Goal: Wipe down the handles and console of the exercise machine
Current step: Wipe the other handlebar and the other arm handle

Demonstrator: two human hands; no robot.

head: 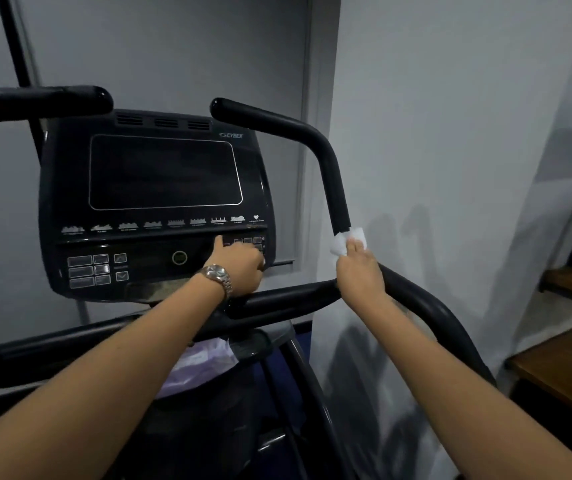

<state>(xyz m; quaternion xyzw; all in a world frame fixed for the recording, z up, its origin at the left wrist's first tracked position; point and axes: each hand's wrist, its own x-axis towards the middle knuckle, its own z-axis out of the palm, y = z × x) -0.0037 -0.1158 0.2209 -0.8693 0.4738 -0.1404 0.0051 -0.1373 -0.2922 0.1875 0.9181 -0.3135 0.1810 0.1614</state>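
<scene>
The black console (160, 202) of the exercise machine faces me, its dark screen in the upper half and button pads below. My right hand (359, 271) grips a white wipe (346, 241) wrapped round the lower part of the right black handle (326, 157). My left hand (241, 265), with a watch on its wrist, rests on the console's lower right edge, thumb up on the panel and fingers curled round the rim. The left handle (35, 102) juts in from the upper left.
A black crossbar (288, 296) runs below both hands and curves down to the right. A pale cloth or bag (201, 365) lies under the console. A grey wall (450, 133) stands close on the right, and wooden shelves (568, 365) are at the far right.
</scene>
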